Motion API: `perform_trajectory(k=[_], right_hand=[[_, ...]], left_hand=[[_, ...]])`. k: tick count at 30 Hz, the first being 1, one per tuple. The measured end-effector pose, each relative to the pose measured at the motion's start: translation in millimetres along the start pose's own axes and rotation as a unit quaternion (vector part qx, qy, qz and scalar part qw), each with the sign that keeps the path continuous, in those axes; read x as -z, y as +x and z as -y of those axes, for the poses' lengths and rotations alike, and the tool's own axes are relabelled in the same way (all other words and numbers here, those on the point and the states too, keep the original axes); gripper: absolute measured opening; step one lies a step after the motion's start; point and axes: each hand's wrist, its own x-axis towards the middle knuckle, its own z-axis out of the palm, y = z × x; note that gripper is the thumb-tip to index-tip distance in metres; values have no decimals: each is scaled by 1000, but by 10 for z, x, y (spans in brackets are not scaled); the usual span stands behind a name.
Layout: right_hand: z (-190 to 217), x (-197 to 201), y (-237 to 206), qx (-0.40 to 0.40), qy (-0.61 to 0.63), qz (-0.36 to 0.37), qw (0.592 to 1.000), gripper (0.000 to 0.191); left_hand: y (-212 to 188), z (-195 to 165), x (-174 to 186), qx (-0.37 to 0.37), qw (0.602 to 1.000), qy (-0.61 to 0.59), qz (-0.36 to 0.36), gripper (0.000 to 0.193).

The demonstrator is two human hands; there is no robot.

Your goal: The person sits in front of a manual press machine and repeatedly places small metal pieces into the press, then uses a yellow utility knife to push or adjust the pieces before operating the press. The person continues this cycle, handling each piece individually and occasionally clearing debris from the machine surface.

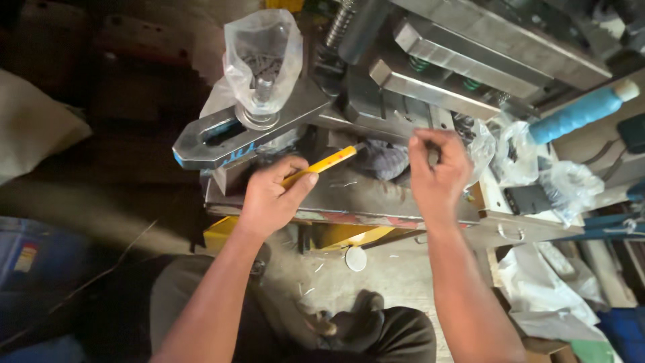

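Left hand: your left hand [272, 195] is closed around a thin yellow stick tool with a dark tip [322, 165], and it rests on the grey metal tabletop [356, 195].
Right hand: your right hand [437, 171] is pinched shut by the grey metal block [430, 91]; you cannot tell what it holds.
Yellow tool: its tip points at a dark cloth [383, 160] between your hands.
Clear plastic bag: the see-through bag [263, 57] sits over a big bolt on a flat slotted metal bar [235, 131] and has small dark metal bits in it.
Other bags: crumpled clear bags [517, 154] lie to the right with dark things inside.
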Motion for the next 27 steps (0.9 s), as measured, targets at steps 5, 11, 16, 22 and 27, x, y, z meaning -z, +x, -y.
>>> perform_trajectory(k=[5,11,16,22,27], right_hand=[[-70,-173,183,120,-140,36,982,16],[-186,-328,365,171,-224,102,954,42],[-333,-376,556,59,-231,201,950,53],[-351,-433,592,94,-225,219,945,61],[-304,-460,545,69,-303,215,926,64]], left_hand=[[-4,48,54,-69,998,-3,6,13],[4,23,114,-65,997,-21,20,15],[6,-33,163,-26,999,5,33,18],[18,-39,199,-62,998,24,20,21],[19,-47,207,-76,996,43,13,23]])
